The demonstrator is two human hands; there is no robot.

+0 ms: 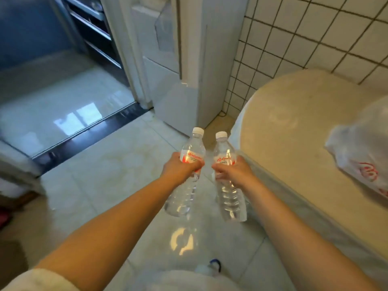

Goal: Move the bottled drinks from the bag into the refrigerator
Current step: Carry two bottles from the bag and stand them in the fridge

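Table (pixel 294 122) right, bag (pixel 361 152) on it; refrigerator (pixel 178 59) ahead.

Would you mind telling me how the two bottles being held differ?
The left bottle, in the left hand, leans left; the right bottle, in the right hand, leans slightly right. The left bottle's cap sits higher in view. Both are clear, white-capped, red-labelled and gripped at the label.

Both bottles, the left bottle (pixel 190 164) and the right bottle (pixel 225 175), are clear with white caps and red-and-white labels. Right, a white plastic bag (pixel 361 152) with red print lies on a beige table (pixel 294 127). Far right, the wall tiles (pixel 315 28) are white with dark grout, and the floor (pixel 105 175) is pale and glossy.
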